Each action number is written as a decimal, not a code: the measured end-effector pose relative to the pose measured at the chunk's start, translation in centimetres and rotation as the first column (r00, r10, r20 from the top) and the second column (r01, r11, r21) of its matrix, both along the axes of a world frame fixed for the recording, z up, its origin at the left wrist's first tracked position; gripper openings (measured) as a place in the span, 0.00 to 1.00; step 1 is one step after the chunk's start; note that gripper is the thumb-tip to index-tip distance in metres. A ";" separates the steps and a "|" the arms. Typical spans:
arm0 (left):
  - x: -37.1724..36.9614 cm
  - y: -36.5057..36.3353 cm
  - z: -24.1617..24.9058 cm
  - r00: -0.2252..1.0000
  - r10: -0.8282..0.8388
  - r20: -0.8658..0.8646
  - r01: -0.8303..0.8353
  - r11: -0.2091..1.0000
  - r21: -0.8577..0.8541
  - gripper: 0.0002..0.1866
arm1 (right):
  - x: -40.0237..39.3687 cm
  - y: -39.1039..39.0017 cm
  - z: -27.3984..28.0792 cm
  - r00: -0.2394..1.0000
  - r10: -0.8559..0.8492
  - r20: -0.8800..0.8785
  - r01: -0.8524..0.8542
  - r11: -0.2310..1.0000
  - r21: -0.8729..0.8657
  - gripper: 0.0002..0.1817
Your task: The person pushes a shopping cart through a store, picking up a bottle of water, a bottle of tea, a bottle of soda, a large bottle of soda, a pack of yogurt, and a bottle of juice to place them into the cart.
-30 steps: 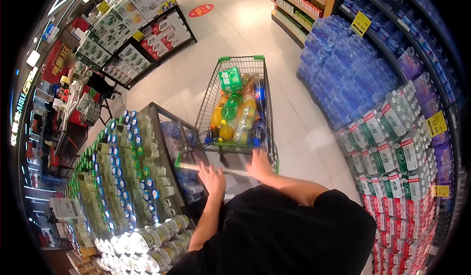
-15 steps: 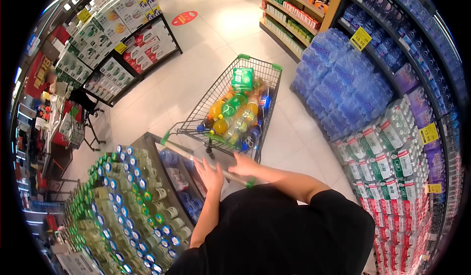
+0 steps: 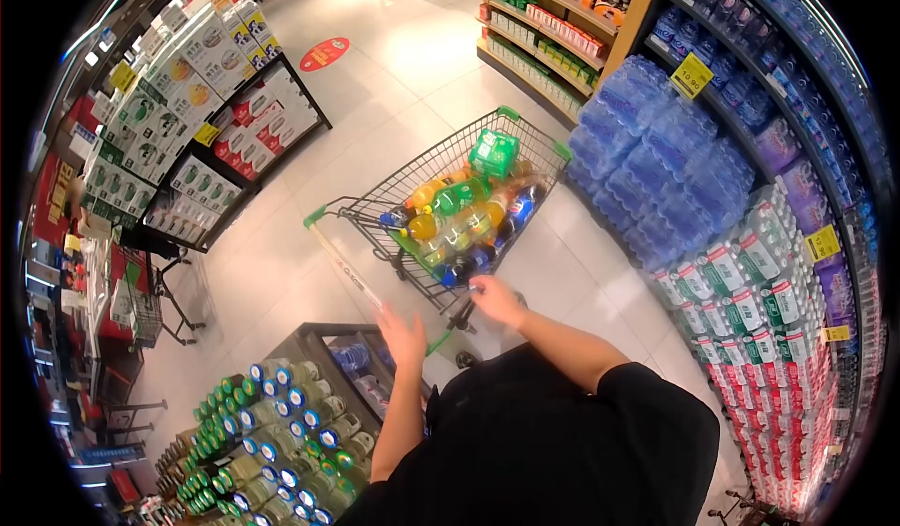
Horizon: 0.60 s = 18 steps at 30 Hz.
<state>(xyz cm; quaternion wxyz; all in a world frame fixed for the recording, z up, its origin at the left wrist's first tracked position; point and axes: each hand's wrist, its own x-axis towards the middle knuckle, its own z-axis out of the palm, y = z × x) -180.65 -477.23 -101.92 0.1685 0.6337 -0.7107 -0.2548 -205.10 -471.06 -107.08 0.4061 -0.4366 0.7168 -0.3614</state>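
Observation:
A wire shopping cart (image 3: 375, 193) with green corner pieces stands in front of me, turned at an angle. My left hand (image 3: 403, 338) lies on its push handle (image 3: 345, 268), fingers loosely stretched. My right hand (image 3: 499, 301) is curled at the basket's near right edge, closed on the rim. Inside lie a green soda bottle (image 3: 461, 196), orange drink bottles (image 3: 427, 191), dark cola bottles with blue labels (image 3: 521, 209) and a green plastic-wrapped pack (image 3: 494, 154) at the far end.
Glass bottles with blue and green caps (image 3: 281, 423) crowd a display at the near left. Blue-wrapped water packs (image 3: 656, 160) and stacked can packs (image 3: 741, 292) stand on the right. Box displays (image 3: 206, 76) are left; wooden shelves (image 3: 548, 29) stand ahead, beyond the tiled floor.
The cart has swung clockwise, its front end now further right. My right hand has moved from the handle to the basket's rim. My left hand stays at the handle.

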 end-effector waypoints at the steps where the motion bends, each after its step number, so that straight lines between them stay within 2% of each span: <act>1: -0.3 0.0 0.6 0.998 0.049 -0.045 -0.047 0.998 0.049 0.48 | -1.8 -0.5 0.1 0.999 -0.031 -0.043 0.034 0.997 0.066 0.28; 2: -0.6 -0.3 0.6 0.991 0.103 -0.089 -0.094 0.991 0.099 0.49 | -3.6 -1.3 -0.4 0.999 -0.031 -0.042 0.034 0.997 0.064 0.28; 4: -0.9 -1.1 -0.1 0.988 0.132 -0.083 -0.125 0.988 0.092 0.49 | -7.2 -2.7 -2.6 0.983 -0.006 -0.186 0.031 0.991 0.131 0.28; 5: -1.0 -1.5 -0.5 0.984 0.160 -0.079 -0.154 0.985 0.084 0.50 | -9.0 -3.4 -3.9 0.984 0.000 -0.179 0.023 0.991 0.130 0.28; 6: -1.0 -2.3 -0.9 0.984 0.165 -0.073 -0.159 0.984 0.078 0.50 | -10.8 -4.4 -5.7 0.947 0.048 -0.319 -0.022 0.996 0.082 0.31; 7: -0.8 -3.2 -1.2 0.985 0.170 -0.022 -0.169 0.985 0.043 0.50 | -12.4 -5.6 -6.5 0.889 0.082 -0.451 -0.073 0.997 0.037 0.33; 8: -0.6 -4.3 -1.4 0.984 0.176 0.030 -0.176 0.984 0.007 0.50 | -14.0 -6.7 -7.2 0.893 0.081 -0.442 -0.076 0.997 0.030 0.33; 11: -1.0 -8.1 -1.2 0.968 0.226 0.109 -0.231 0.972 0.038 0.50 | -17.6 -10.7 -9.1 0.798 0.213 -0.564 -0.191 0.977 0.098 0.39; 12: -1.0 -9.6 -1.2 0.957 0.239 0.162 -0.251 0.966 0.057 0.50 | -18.3 -12.0 -9.2 0.804 0.209 -0.556 -0.191 0.977 0.090 0.39; 14: -1.2 -13.0 -1.1 0.950 0.222 0.218 -0.239 0.969 0.058 0.50 | -20.0 -14.0 -9.8 0.722 0.339 -0.603 -0.240 0.940 0.242 0.34; 15: -1.1 -14.7 -1.7 0.944 0.224 0.243 -0.239 0.971 0.033 0.50 | -20.6 -14.9 -9.9 0.723 0.340 -0.602 -0.242 0.940 0.240 0.34; 17: -1.6 -18.2 -2.0 0.932 0.220 0.288 -0.231 0.973 0.003 0.51 | -21.4 -17.2 -10.2 0.732 0.483 -0.481 -0.277 0.856 0.437 0.26; 18: -2.3 -19.8 -2.1 0.933 0.211 0.292 -0.222 0.975 0.006 0.51 | -21.6 -18.0 -10.3 0.737 0.479 -0.477 -0.271 0.856 0.440 0.26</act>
